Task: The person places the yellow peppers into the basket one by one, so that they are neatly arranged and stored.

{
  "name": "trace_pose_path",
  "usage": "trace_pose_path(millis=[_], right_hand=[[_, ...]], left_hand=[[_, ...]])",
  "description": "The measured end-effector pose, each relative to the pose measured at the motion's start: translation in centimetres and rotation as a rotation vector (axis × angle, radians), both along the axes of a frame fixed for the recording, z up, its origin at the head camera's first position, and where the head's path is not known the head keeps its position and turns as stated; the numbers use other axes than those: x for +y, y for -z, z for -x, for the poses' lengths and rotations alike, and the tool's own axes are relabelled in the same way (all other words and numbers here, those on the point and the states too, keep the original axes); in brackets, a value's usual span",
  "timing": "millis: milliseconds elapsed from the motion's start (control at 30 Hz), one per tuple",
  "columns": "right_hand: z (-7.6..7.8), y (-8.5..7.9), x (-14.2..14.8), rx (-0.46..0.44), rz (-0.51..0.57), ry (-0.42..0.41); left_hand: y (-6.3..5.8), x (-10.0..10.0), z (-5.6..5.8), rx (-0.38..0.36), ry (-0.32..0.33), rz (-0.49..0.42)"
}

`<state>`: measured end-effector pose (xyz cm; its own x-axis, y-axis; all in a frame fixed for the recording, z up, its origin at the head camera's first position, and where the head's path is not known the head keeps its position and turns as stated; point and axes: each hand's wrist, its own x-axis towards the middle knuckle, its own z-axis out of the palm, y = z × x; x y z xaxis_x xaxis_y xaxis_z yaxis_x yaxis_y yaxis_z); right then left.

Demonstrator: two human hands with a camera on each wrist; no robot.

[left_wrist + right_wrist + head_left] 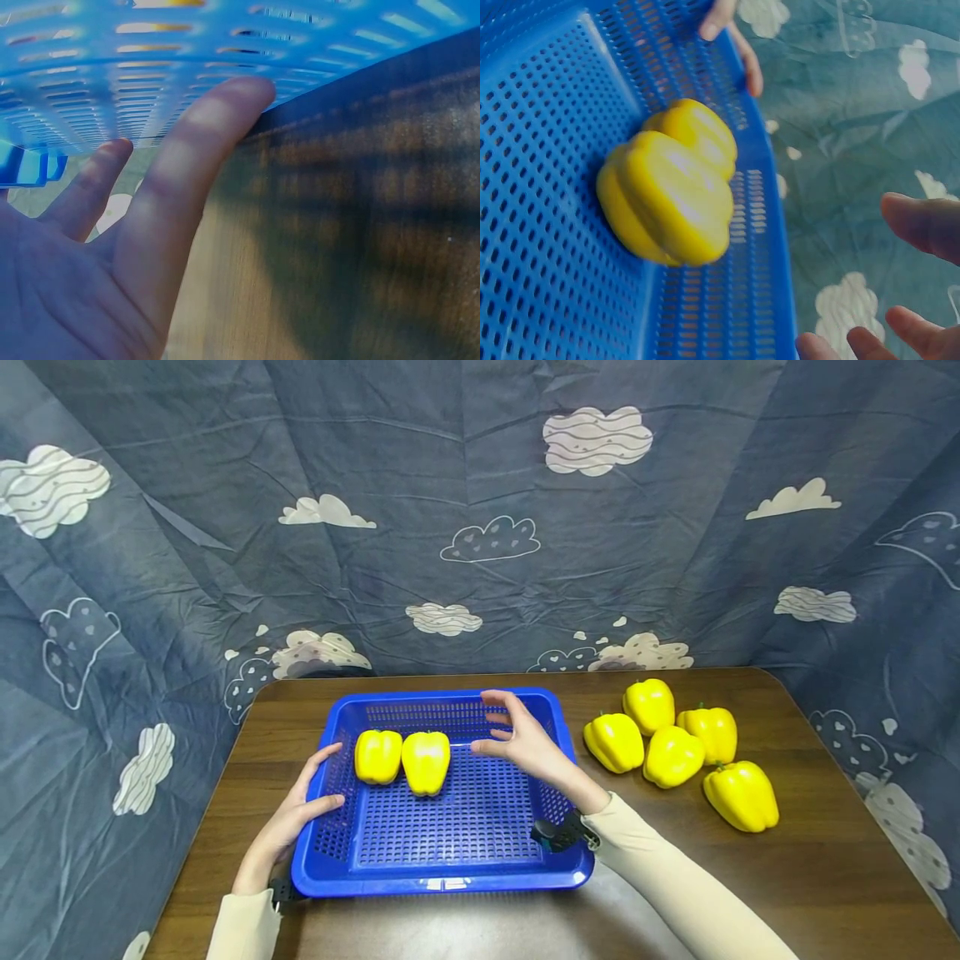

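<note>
Two yellow bell peppers (pixel 426 763) stand side by side in the back left part of a blue plastic basket (pixel 450 885). My left hand (pixel 288 818) holds the basket's left side, its thumb and fingers at the rim. In the left wrist view the thumb (pixel 184 172) overlaps the slotted wall. Over the back right part of the basket is my right hand (pixel 528 743), fingers spread and bent, with nothing between them. In the right wrist view its fingertips show at the lower right, apart from the bell peppers (pixel 675 199).
Several more yellow bell peppers (pixel 673 756) lie in a group on the brown wooden table (pixel 825 868), right of the basket. A dark blue cloth with white clouds (pixel 480 610) hangs behind the table's back edge and along both sides.
</note>
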<state>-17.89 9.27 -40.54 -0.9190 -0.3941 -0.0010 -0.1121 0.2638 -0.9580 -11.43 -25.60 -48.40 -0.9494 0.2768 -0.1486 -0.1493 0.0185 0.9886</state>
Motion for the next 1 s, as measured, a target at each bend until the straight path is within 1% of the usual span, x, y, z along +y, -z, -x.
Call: trace_pose_path(millis=[267, 533, 733, 1000], right_hand=[[-0.8, -0.4, 3.8, -0.029, 0.077, -0.017], [-1.6, -0.2, 6.5, -0.01, 0.081, -0.008], [-2.1, -0.1, 8.4, 0.011, 0.091, 0.018], [-3.1, 0.3, 12.2, 0.024, 0.166, 0.062]], left_hand=[[0.1, 0.0, 0.0, 0.006, 0.002, 0.002], [0.1, -0.1, 0.0, -0.001, -0.003, 0.008], [0.1, -0.1, 0.0, -0.008, -0.002, 0.006], [0.2, -0.1, 0.1, 0.015, 0.008, -0.015]])
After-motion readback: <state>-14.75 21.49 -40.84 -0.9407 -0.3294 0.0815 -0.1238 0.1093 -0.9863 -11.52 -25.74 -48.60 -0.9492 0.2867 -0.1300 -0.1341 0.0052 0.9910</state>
